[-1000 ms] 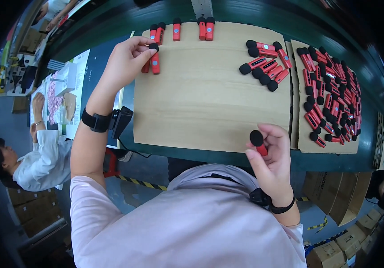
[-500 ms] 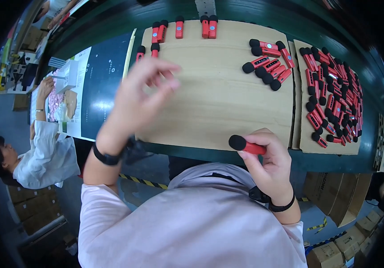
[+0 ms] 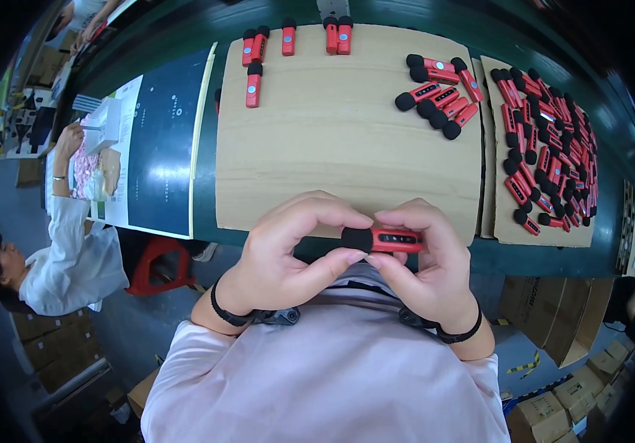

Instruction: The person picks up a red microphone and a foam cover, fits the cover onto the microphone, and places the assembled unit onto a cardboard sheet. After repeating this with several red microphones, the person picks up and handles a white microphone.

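Close to the cardboard's near edge, both hands hold one small red microphone point(image 3: 399, 239) with a black foam head, lying sideways with a row of dark buttons toward me. My left hand point(image 3: 280, 251) pinches the foam head between thumb and fingers. Around the red body closes my right hand point(image 3: 437, 269). On the brown cardboard sheet point(image 3: 332, 148) ahead, several like microphones stand apart along the far left, one of them a red microphone point(image 3: 253, 88) set nearer to me. A loose group of microphones point(image 3: 447, 100) lies at the sheet's far right.
To the right, a second cardboard piece point(image 3: 506, 229) bears a dense pile of red microphones point(image 3: 554, 159). A dark printed board point(image 3: 166, 148) lies left on the green table. Further left a co-worker in a white shirt point(image 3: 74, 251) works beside a white box point(image 3: 105, 122); a red stool point(image 3: 156, 266) stands nearby.
My left hand has come down from the cardboard's left side to the microphone's foam head. The microphone has moved slightly left and its buttons now show. One microphone at upper left is now uncovered.
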Demonstrator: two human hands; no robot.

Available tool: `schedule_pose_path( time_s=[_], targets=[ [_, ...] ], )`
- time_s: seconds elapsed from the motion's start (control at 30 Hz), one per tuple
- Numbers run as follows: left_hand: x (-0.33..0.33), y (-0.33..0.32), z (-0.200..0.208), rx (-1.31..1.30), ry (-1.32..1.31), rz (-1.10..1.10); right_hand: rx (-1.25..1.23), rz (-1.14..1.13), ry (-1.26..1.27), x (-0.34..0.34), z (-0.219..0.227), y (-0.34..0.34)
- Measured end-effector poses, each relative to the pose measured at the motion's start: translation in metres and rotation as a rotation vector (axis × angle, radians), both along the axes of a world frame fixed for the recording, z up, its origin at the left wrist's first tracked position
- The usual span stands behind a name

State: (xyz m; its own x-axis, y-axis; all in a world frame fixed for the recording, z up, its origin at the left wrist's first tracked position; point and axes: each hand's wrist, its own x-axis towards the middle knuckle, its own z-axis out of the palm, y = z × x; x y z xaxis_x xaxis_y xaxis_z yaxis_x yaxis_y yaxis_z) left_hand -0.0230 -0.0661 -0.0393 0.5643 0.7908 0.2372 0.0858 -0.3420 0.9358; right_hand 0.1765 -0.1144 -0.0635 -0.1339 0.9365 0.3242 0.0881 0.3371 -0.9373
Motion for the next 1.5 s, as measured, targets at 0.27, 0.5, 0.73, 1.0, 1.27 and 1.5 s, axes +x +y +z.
schedule_pose_path(
  time_s=[0.27,0.5,0.73,1.0,1.27,1.5],
  targets=[
    [-0.002,-0.002,0.003,0.022,-0.013,0.001,-0.032,-0.013,0.04,-0.001,0.0,-0.001],
    [-0.002,-0.001,0.003,-0.005,-0.037,-0.012,0.055,-0.053,0.019,-0.003,0.001,0.004],
    [0.011,0.004,-0.01,0.069,-0.095,0.04,-0.244,-0.136,0.344,0.001,0.002,0.0],
    [0.002,0.002,-0.012,0.058,-0.14,0.081,0.186,-0.084,-0.052,0.005,0.014,0.015],
    [-0.069,0.016,-0.015,0.291,-0.013,0.303,0.227,0.134,-0.413,-0.01,0.043,0.04],
    [-0.151,0.08,-0.054,0.411,0.212,0.718,0.118,0.171,-0.503,-0.016,0.048,0.064]
  ],
)
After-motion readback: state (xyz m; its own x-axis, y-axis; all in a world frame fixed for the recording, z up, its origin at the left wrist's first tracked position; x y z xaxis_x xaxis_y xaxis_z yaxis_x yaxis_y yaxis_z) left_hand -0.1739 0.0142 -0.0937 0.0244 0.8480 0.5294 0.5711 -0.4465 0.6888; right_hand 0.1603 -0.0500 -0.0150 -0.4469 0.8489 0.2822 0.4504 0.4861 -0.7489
